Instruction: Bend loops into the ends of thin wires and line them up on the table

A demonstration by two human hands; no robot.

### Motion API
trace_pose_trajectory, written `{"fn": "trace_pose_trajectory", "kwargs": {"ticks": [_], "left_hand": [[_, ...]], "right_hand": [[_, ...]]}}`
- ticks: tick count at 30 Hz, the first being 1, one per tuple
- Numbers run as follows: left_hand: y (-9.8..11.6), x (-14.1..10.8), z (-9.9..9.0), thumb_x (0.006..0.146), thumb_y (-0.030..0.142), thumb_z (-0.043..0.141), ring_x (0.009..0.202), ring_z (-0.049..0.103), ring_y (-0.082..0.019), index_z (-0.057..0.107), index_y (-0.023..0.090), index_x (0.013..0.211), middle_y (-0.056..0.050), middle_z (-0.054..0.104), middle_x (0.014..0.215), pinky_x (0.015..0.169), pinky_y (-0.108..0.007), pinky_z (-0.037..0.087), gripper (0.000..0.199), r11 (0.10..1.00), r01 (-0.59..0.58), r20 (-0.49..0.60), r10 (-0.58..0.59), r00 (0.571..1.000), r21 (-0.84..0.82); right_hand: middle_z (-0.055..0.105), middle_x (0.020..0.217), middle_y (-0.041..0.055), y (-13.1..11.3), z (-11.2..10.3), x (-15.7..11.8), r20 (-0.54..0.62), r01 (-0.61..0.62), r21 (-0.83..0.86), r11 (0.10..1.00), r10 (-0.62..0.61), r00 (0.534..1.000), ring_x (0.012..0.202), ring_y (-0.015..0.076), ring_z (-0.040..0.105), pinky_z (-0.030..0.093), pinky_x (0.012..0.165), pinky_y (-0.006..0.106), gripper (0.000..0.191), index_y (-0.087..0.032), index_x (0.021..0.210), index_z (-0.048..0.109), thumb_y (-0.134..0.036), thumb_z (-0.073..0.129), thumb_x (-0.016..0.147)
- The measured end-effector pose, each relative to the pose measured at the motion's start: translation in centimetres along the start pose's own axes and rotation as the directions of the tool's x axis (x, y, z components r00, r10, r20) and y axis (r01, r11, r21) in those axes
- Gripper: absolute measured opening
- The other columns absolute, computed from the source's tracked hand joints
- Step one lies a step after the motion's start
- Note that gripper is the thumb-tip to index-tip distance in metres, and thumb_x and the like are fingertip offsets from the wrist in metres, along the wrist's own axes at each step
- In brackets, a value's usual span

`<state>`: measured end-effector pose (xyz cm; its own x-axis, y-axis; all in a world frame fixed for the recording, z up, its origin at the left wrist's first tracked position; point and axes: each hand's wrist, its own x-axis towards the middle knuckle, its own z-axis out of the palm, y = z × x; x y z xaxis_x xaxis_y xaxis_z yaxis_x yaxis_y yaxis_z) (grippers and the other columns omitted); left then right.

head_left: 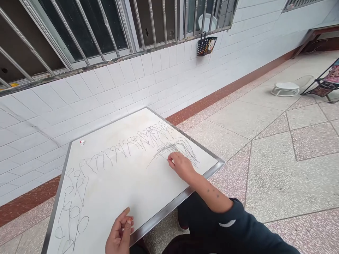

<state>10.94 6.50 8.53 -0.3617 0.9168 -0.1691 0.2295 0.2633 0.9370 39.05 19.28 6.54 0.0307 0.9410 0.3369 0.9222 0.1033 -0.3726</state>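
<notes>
A white drawing board [113, 197] with a grey metal frame lies in front of me, its near edge over my lap. My right hand [181, 165] is at the right part of the board, fingertips pinched together over a patch of dark curved strokes [182, 144]. Whatever sits in that pinch is hidden by the fingers. Near the board's front edge, my left hand [120, 231] has its fingers loosely curled and its thumb close to them, with no object showing. A row of drawn loops with long tails [124, 144] crosses the board and bends down its left side.
A small red-and-white object [82, 142] lies near the board's far left corner. Behind stands a white tiled wall [127, 77] with barred windows [111, 31]. A black basket [206, 46] hangs from the bars. To the right are a white low seat [286, 88] and a folding chair [327, 81].
</notes>
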Motion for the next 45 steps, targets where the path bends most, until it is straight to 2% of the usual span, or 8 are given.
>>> {"fn": "trace_pose_trajectory", "kwargs": {"ticks": [2,4,7,11,17,33,39,45], "left_hand": [[4.5,0.7,0.5,0.073,0.055,0.062,0.096,0.061,-0.024,0.064,0.025,0.112,-0.005,0.069,0.099,0.085,-0.037,0.047,0.050,0.990,-0.090,-0.018,0.092,0.996,0.108],[8.4,1.5,1.5,0.077,0.050,0.060,0.098,0.060,-0.025,0.061,0.028,0.117,-0.006,0.067,0.111,0.085,-0.039,0.045,0.046,0.965,-0.169,0.050,0.163,0.985,0.200],[11.4,2.5,3.3,0.078,0.043,0.063,0.096,0.060,-0.023,0.060,0.027,0.121,-0.007,0.068,0.109,0.084,-0.036,0.045,0.046,0.956,-0.247,0.219,0.209,0.953,0.161],[10.8,2.4,5.3,0.072,0.033,0.068,0.080,0.063,-0.018,0.061,0.019,0.117,-0.006,0.070,0.092,0.076,-0.033,0.049,0.047,0.980,-0.199,0.403,0.175,0.898,0.018],[9.8,0.2,5.5,0.075,0.027,0.062,0.069,0.063,-0.013,0.057,0.015,0.120,-0.002,0.066,0.080,0.067,-0.030,0.054,0.046,0.986,-0.163,0.392,0.164,0.905,-0.038],[11.1,-3.5,5.3,0.071,0.023,0.065,0.062,0.065,-0.014,0.055,0.014,0.120,-0.002,0.064,0.077,0.051,-0.025,0.053,0.051,0.990,-0.132,0.389,0.142,0.910,-0.050],[11.3,-4.5,4.8,0.070,0.025,0.065,0.062,0.065,-0.014,0.056,0.015,0.119,-0.002,0.064,0.078,0.051,-0.024,0.052,0.051,0.989,-0.133,0.392,0.146,0.908,-0.062],[11.3,-5.1,4.2,0.070,0.024,0.064,0.064,0.066,-0.015,0.053,0.013,0.121,-0.002,0.064,0.077,0.051,-0.024,0.052,0.053,0.989,-0.131,0.378,0.147,0.914,-0.066]], "right_hand": [[0.058,0.083,0.0016,-1.0,-1.0,-1.0,0.008,0.100,0.064,0.993,-0.101,0.995,0.073,0.0125,0.054,0.036,0.058,0.023,0.006,-0.019,0.091,0.055,-0.018,0.049,0.090],[0.057,0.080,0.0011,-1.9,-2.1,-2.0,-0.005,0.254,0.154,0.955,-0.256,0.967,0.071,0.0124,0.053,0.038,0.059,0.023,0.007,-0.019,0.090,0.054,-0.016,0.048,0.090],[0.057,0.079,0.0023,-3.0,-3.8,-3.2,-0.059,0.459,0.272,0.846,-0.461,0.885,0.072,0.0137,0.053,0.039,0.061,0.024,0.009,-0.019,0.087,0.053,-0.013,0.047,0.090],[0.057,0.078,0.0027,-3.6,-5.5,-4.2,-0.072,0.550,0.296,0.781,-0.556,0.828,0.074,0.0152,0.052,0.041,0.064,0.026,0.008,-0.019,0.088,0.052,-0.017,0.046,0.093],[0.059,0.082,0.0038,-4.4,-6.2,-5.6,-0.084,0.597,0.273,0.754,-0.600,0.796,0.078,0.0163,0.052,0.042,0.068,0.027,0.008,-0.018,0.096,0.054,-0.023,0.046,0.095],[0.060,0.073,0.0000,-6.0,-6.6,-8.7,-0.216,0.576,0.188,0.796,-0.538,0.815,0.070,0.0138,0.051,0.035,0.057,0.024,0.016,-0.022,0.095,0.059,-0.012,0.047,0.090],[0.063,0.078,0.0007,-6.6,-6.9,-9.4,-0.210,0.503,0.235,0.832,-0.462,0.862,0.074,0.0131,0.055,0.036,0.057,0.023,0.016,-0.022,0.094,0.061,-0.017,0.046,0.093],[0.063,0.073,0.0001,-7.2,-7.1,-10.0,-0.240,0.509,0.222,0.832,-0.459,0.855,0.071,0.0129,0.055,0.034,0.056,0.023,0.016,-0.022,0.091,0.061,-0.021,0.046,0.094]]}}
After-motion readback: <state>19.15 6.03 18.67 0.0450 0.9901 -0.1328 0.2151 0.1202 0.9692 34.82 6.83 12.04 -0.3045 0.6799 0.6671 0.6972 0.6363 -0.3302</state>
